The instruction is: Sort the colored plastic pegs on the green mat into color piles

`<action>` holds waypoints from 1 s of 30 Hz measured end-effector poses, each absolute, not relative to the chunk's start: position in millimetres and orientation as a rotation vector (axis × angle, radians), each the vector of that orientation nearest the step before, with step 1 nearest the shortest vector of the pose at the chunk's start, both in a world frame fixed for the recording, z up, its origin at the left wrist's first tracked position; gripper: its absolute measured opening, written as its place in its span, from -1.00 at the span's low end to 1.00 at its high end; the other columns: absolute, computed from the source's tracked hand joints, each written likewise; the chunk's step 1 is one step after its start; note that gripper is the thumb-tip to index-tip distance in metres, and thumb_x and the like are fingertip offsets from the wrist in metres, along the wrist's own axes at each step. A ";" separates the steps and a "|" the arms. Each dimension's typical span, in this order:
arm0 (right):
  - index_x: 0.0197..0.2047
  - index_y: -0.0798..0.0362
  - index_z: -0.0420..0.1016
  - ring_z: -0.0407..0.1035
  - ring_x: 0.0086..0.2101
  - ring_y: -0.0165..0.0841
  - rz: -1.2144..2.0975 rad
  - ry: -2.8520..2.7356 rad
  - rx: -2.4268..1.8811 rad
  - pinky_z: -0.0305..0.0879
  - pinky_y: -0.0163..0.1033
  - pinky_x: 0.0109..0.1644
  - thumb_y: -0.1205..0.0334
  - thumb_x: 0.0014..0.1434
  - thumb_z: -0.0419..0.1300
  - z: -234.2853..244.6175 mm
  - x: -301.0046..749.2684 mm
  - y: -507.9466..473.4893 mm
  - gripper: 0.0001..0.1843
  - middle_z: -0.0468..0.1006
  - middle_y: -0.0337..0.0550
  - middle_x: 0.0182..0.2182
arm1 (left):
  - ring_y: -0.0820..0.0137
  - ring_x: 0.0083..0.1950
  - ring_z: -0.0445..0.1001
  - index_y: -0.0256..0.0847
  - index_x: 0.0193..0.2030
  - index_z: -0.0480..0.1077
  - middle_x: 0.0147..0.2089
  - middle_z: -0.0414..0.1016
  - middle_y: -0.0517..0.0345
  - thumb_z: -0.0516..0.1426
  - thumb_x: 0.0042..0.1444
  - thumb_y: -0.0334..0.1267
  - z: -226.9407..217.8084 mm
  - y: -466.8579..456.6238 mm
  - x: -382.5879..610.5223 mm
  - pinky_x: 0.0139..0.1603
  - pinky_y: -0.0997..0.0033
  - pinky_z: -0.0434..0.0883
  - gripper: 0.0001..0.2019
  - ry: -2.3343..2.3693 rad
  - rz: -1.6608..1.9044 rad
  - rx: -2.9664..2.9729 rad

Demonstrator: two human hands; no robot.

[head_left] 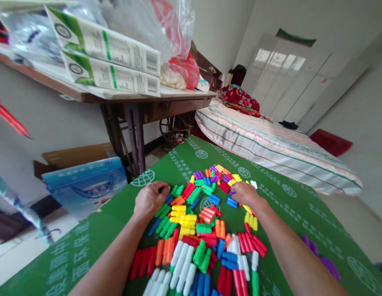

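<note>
A heap of small plastic building pieces (203, 222) in red, green, yellow, blue, orange, white and purple covers the middle of a green printed table cover (286, 209). My left hand (150, 198) rests knuckles-up at the heap's left edge, fingers curled down onto green pieces; what it grips is hidden. My right hand (245, 193) lies at the heap's far right, fingers curled onto the pieces by a blue one (231, 202) and a purple one. Both forearms reach in from the bottom edge.
A wooden sewing-machine table (138, 111) at the left carries white-and-green boxes (110, 57) and plastic bags. A blue carton (86, 185) leans below it. A striped bed (271, 144) stands behind. Several purple pieces (322, 255) lie apart at the right.
</note>
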State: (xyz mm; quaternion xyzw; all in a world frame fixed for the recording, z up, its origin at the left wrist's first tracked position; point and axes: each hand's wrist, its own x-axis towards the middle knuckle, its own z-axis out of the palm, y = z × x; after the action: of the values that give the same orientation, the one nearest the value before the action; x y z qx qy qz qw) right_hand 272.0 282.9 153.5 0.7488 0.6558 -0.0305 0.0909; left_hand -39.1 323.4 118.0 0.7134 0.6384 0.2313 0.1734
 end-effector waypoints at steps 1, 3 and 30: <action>-0.35 0.02 0.56 0.48 -0.28 -0.23 -0.086 1.961 2.243 0.20 -0.28 -0.32 0.27 0.06 0.19 155.0 271.7 284.0 -0.89 0.60 -0.08 -0.35 | 0.29 -0.15 0.53 -0.09 -0.22 0.52 -0.17 0.60 0.14 -0.05 0.08 -0.06 118.0 323.5 -39.0 -0.27 0.44 0.33 -0.64 1.812 0.657 2.026; -0.33 0.01 0.54 0.46 -0.32 -0.27 -0.072 1.997 2.289 0.17 -0.30 -0.34 0.20 0.10 0.18 158.3 268.5 288.4 -0.87 0.58 -0.13 -0.38 | 0.28 -0.15 0.53 -0.09 -0.23 0.52 -0.17 0.60 0.14 -0.05 0.08 -0.06 117.5 323.7 -39.2 -0.27 0.44 0.33 -0.64 1.816 0.660 2.033; -0.46 0.05 0.39 0.42 -0.52 -0.36 -0.925 2.252 2.899 0.20 -0.35 -0.52 0.25 -0.14 0.20 185.3 338.1 193.3 -0.90 0.56 -0.21 -0.55 | 0.27 -0.18 0.51 -0.11 -0.10 0.50 -0.12 0.59 0.11 -0.06 0.13 -0.02 125.2 327.7 -36.7 -0.31 0.43 0.32 -0.60 1.893 0.524 2.015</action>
State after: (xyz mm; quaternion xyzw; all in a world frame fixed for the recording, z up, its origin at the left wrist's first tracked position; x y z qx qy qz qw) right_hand 338.1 193.3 185.3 0.7264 0.5643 -0.2318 -0.3166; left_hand -36.7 327.7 125.2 0.7065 0.6637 0.1836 0.1633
